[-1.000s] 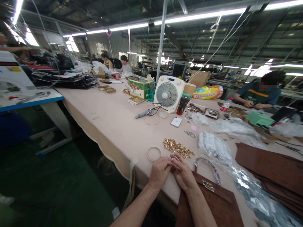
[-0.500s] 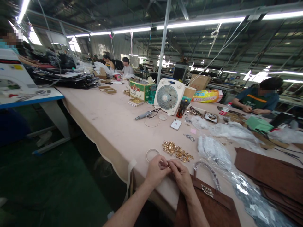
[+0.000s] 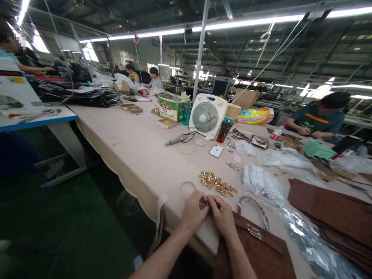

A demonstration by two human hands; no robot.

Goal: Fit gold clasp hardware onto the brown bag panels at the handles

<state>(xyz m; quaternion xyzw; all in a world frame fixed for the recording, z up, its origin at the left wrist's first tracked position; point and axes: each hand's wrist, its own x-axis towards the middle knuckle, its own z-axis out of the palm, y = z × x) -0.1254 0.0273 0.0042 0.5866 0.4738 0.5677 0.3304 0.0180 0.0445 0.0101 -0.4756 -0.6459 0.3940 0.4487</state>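
Observation:
My left hand [image 3: 194, 211] and my right hand [image 3: 223, 215] meet fingertip to fingertip at the near edge of the long beige table [image 3: 136, 151]. Both are closed in a pinch on a tiny gold metal piece [image 3: 207, 201] that barely shows between them. A pile of small gold fittings [image 3: 217, 183] lies just beyond my fingers. A brown leather handbag [image 3: 255, 248] with a wrapped handle [image 3: 255, 205] and a metal clasp lies under my right wrist. A white tape ring [image 3: 187, 189] rests left of the pile.
A white box fan [image 3: 207, 115], a white phone [image 3: 216, 150], a rotary tool [image 3: 176, 140], a green carton [image 3: 171, 107], plastic bags [image 3: 267, 182] and brown leather panels [image 3: 334, 209] crowd the table. A person in green [image 3: 316, 116] sits at the far right. Other workers sit further back.
My hands have shifted slightly on the small piece, the fingers working it, while staying at the same spot on the table edge. The view has tilted a little.

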